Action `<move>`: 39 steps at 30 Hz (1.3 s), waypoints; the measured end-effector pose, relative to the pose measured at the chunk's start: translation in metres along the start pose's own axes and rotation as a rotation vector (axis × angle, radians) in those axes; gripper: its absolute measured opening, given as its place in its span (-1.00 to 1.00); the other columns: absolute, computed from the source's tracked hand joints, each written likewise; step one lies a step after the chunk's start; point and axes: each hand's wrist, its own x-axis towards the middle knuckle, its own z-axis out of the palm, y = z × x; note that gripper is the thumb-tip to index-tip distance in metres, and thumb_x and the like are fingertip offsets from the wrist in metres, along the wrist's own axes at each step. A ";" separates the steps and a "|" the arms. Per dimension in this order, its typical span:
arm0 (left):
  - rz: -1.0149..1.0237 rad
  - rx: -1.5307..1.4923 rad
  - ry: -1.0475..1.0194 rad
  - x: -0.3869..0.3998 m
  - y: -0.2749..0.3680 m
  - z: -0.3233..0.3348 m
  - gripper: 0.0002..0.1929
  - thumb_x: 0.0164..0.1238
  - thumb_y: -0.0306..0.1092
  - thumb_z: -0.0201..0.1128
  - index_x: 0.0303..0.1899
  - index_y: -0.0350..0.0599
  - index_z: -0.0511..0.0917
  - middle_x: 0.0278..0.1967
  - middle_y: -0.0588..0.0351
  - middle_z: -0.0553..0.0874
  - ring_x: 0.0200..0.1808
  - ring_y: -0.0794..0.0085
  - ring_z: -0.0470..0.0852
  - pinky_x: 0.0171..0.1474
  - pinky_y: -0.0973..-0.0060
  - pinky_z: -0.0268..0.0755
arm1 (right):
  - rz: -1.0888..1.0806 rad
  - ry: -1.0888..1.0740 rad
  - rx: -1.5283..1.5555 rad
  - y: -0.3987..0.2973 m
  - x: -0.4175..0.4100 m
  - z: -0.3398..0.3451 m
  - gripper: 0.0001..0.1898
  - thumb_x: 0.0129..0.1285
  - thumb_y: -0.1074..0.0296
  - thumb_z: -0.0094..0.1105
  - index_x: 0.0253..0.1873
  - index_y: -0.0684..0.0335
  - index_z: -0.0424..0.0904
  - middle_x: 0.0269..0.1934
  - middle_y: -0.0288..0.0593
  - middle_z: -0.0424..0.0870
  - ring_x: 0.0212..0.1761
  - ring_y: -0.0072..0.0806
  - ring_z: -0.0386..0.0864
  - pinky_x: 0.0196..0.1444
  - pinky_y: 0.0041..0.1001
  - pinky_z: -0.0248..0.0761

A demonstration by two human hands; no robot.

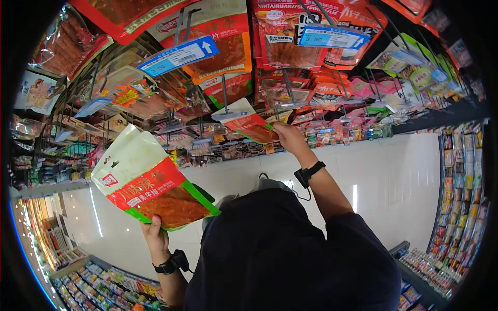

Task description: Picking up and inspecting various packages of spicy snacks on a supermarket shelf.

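Observation:
My left hand (155,235) grips the lower edge of several stacked snack packets (167,208) with cream tops, red bands and green borders. Brown flat food shows through the front packet's clear window. Farther forward, my right hand (290,138) pinches the lower right corner of a similar red-and-green packet (251,125). That packet is tilted at a display hook with a tag holder (230,115); whether its hole is still on the hook I cannot tell. Above it, a matching packet (229,90) hangs partly hidden behind an orange-edged one (218,42).
Metal hooks (224,93) with blue price tags (179,56) stick out from the rack towards me. Red snack bags (295,35) hang to the right. Pale floor tiles (389,175) lie below, and stocked shelves (459,186) stand at the right. A lower shelf (105,283) is behind me at left.

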 end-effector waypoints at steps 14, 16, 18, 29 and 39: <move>-0.022 0.014 0.106 0.000 0.004 0.042 -0.20 0.28 -0.20 0.49 0.44 -0.22 0.22 0.35 0.02 0.48 0.37 0.22 0.43 0.47 0.22 0.17 | 0.065 0.057 0.254 0.010 0.018 0.007 -0.92 0.37 0.59 0.06 -0.09 0.37 0.44 -0.18 0.21 0.58 -0.08 0.24 0.52 -0.12 -0.21 0.48; -0.020 0.019 0.084 0.002 0.004 0.043 -0.20 0.28 -0.20 0.49 0.43 -0.23 0.22 0.35 0.01 0.48 0.37 0.22 0.43 0.46 0.23 0.17 | 0.104 0.029 0.250 0.008 0.018 0.008 -0.91 0.39 0.55 0.10 -0.08 0.39 0.44 -0.21 0.22 0.58 -0.12 0.24 0.54 -0.13 -0.26 0.48; -0.016 0.021 0.062 0.004 0.005 0.045 -0.20 0.28 -0.20 0.49 0.43 -0.23 0.22 0.34 0.01 0.48 0.37 0.23 0.43 0.46 0.23 0.17 | 0.110 0.007 0.241 0.010 0.014 0.010 -0.90 0.39 0.54 0.12 -0.07 0.39 0.44 -0.21 0.22 0.58 -0.13 0.22 0.55 -0.14 -0.27 0.47; -0.023 -0.015 0.044 0.009 0.003 0.044 -0.24 0.31 -0.24 0.46 0.43 -0.24 0.23 0.32 0.03 0.52 0.35 0.25 0.46 0.44 0.25 0.22 | 0.251 -0.088 0.355 0.018 0.021 0.026 -0.75 0.49 0.34 0.10 0.13 0.35 0.47 -0.21 0.12 0.63 -0.15 0.00 0.62 -0.08 -0.30 0.45; -0.024 -0.012 0.007 0.032 0.013 0.051 -0.26 0.32 -0.24 0.46 0.41 -0.24 0.26 0.31 0.03 0.52 0.35 0.27 0.47 0.44 0.26 0.22 | 0.386 0.192 0.653 0.048 0.091 0.090 -0.78 0.52 0.37 0.04 0.15 0.29 0.47 -0.08 -0.25 0.61 -0.05 -0.52 0.48 0.08 -0.43 0.38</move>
